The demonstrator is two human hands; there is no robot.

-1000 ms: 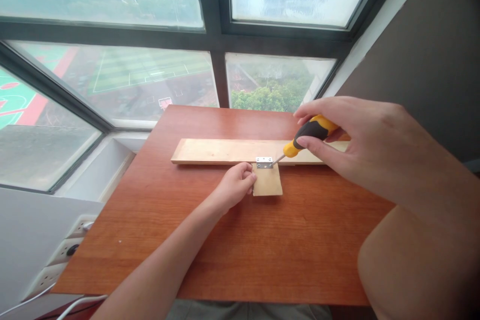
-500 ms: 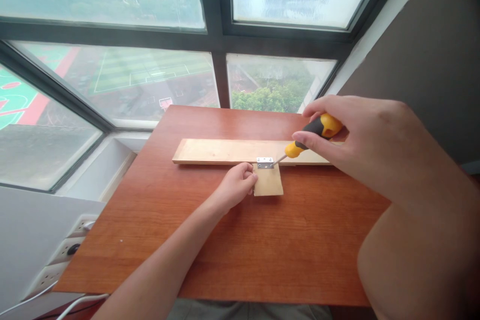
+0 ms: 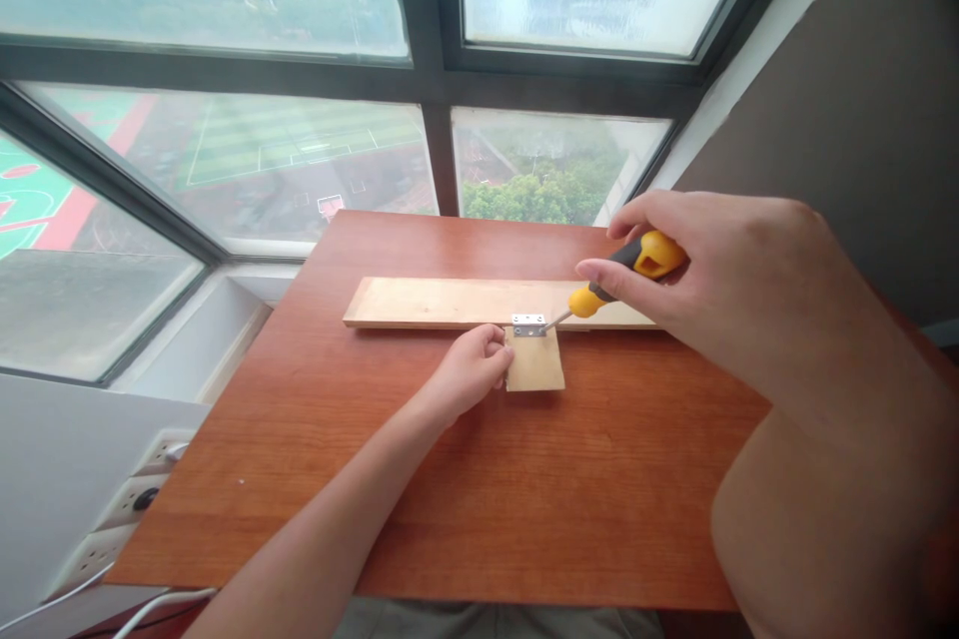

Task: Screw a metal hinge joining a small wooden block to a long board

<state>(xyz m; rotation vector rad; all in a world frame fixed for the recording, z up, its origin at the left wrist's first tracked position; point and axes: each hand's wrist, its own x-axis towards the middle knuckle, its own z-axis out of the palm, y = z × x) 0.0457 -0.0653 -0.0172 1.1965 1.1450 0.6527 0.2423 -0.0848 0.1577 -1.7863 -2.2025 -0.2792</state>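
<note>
My right hand [image 3: 719, 270] is closed around the yellow and black handle of a screwdriver [image 3: 586, 301]. The shaft slants down to the left, and its tip meets the right part of a silver metal hinge [image 3: 528, 324]. This hinge spans the joint between a long pale wooden board [image 3: 435, 300] and a small thin wooden piece [image 3: 534, 364] in front of it. With fingers curled, my left hand [image 3: 476, 364] grips the left edge of the small piece. Whether a screw sits under the tip is too small to tell.
Everything rests on a reddish-brown wooden table [image 3: 479, 509]. Windows with dark frames [image 3: 435, 70] rise behind it, and a grey wall [image 3: 846, 120] stands at the right. Power sockets [image 3: 124, 504] and white cables [image 3: 161, 604] are beside the table's left edge.
The screwdriver handle has turned a little in my right hand, and my thumb has shifted slightly left along it. My left hand, the hinge and the boards stay in place.
</note>
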